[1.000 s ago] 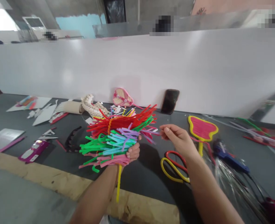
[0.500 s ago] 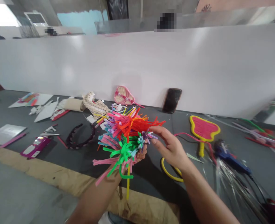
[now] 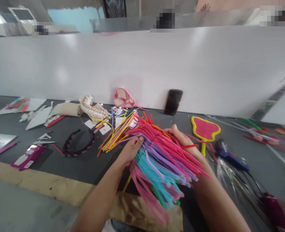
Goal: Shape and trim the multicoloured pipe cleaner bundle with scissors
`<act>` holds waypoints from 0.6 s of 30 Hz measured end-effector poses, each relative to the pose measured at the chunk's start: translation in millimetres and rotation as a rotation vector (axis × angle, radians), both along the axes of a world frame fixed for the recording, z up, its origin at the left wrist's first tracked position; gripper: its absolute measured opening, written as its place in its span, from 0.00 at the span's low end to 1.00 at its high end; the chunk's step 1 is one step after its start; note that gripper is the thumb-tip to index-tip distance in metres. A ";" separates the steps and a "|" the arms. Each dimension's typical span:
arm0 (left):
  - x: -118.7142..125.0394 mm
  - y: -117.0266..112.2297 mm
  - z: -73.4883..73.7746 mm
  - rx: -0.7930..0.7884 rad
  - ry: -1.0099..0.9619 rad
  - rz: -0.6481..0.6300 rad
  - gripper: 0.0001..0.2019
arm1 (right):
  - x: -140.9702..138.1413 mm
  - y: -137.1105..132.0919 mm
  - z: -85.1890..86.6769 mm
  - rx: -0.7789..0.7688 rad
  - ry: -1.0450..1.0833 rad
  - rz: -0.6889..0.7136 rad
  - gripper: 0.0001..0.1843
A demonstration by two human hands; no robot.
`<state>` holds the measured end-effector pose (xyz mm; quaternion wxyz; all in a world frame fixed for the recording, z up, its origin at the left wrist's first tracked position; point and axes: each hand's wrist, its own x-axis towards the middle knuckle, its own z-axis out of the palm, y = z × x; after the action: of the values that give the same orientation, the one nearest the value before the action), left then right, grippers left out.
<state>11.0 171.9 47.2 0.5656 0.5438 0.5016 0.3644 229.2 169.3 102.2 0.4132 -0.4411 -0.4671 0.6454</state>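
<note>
Head view showed a long dark-grey tabletop (image 3: pixel 89 170). Above it spread a bushy bundle of pink, purple and turquoise fuzzy stems (image 3: pixel 164 158). The bare left hand (image 3: pixel 132 149), fingers curled, gripped its left side; the bare right hand (image 3: pixel 181 138) lay at its far right side, fingers partly hidden, grip unclear. Beyond stood a black rectangular phone (image 3: pixel 173 102).
</note>
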 end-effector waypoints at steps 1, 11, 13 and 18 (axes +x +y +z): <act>2.2 3.5 1.1 0.007 -0.007 -0.015 0.30 | 5.5 1.4 0.6 -0.021 0.005 0.034 0.34; 1.6 -7.5 14.9 0.020 -0.053 -0.229 0.28 | 17.5 16.0 -11.1 0.074 -0.222 0.171 0.25; 3.7 -6.5 14.1 0.028 -0.081 -0.199 0.27 | 16.9 17.3 -12.5 0.110 -0.255 0.160 0.25; 3.5 -3.7 13.3 0.082 -0.053 -0.182 0.24 | 22.8 19.6 -16.9 0.144 -0.215 0.299 0.28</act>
<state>14.5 168.2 60.5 0.5869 0.5998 0.4196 0.3460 252.0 188.9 85.3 0.2910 -0.4025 -0.6140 0.6135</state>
